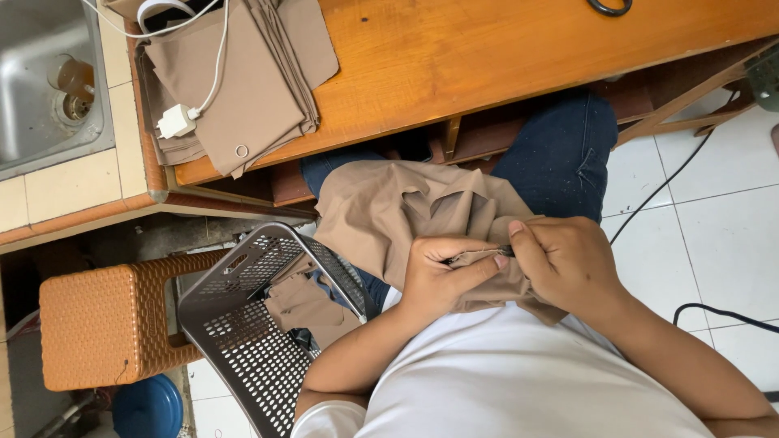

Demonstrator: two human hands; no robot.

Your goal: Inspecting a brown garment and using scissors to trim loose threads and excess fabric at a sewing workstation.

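Note:
A tan piece of cloth (389, 211) lies bunched across my lap over blue jeans. My left hand (442, 276) pinches a fold of this cloth near my chest. My right hand (568, 264) grips the same fold from the other side, its thumb meeting the left fingers. A small dark thing shows between the fingertips; I cannot tell what it is. Both hands are close together, just above my white shirt.
A wooden table (487, 57) stands ahead with a stack of folded tan cloth (243, 81) and a white charger with cable (175, 122). A grey perforated basket (260, 324) holding tan pieces sits at my left, beside a brown stool (105, 324). A steel sink (40, 81) is far left. Black cables cross the tiled floor.

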